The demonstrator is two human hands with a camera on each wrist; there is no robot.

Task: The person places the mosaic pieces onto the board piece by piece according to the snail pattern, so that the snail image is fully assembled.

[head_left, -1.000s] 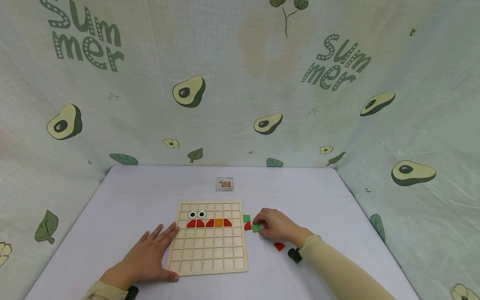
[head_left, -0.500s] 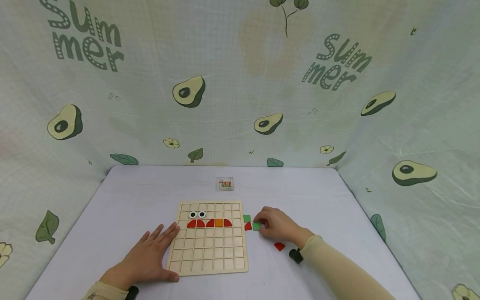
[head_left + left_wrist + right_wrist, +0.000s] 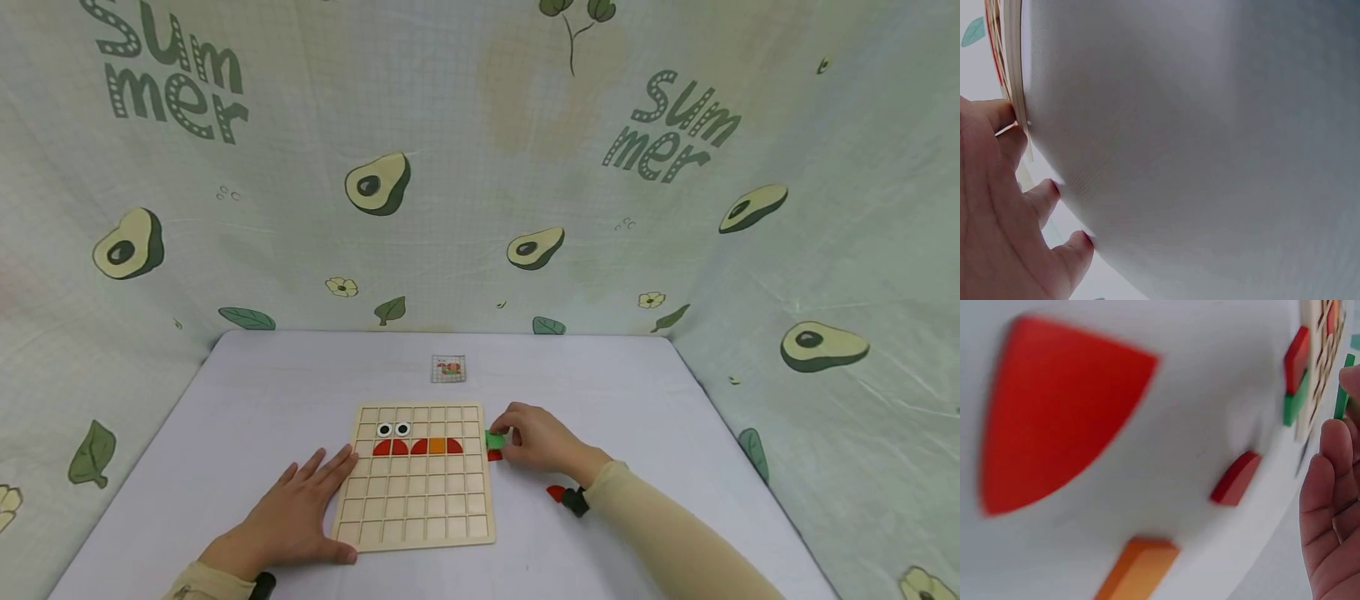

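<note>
My right hand (image 3: 546,440) pinches a green square tile (image 3: 1344,387) between thumb and fingers, just off the right edge of the wooden grid board (image 3: 427,507). Beside that edge lie a second green tile (image 3: 1296,400) and a red quarter-round tile (image 3: 1297,357). My left hand (image 3: 296,518) rests with spread fingers along the board's left side, its fingertips touching the edge. Set in the board's upper rows are two eye tiles (image 3: 385,430), several red quarter-round tiles (image 3: 382,447) and an orange square (image 3: 437,446).
A small picture card (image 3: 448,369) lies behind the board on the white table (image 3: 615,392). Under my right wrist lies a red quarter-round tile (image 3: 556,493). The right wrist view also shows an orange tile (image 3: 1138,569) on the table.
My right hand has moved left and slightly away from me with the green tile, towards the board and the other green tile. The left hand and board have stayed in place.
</note>
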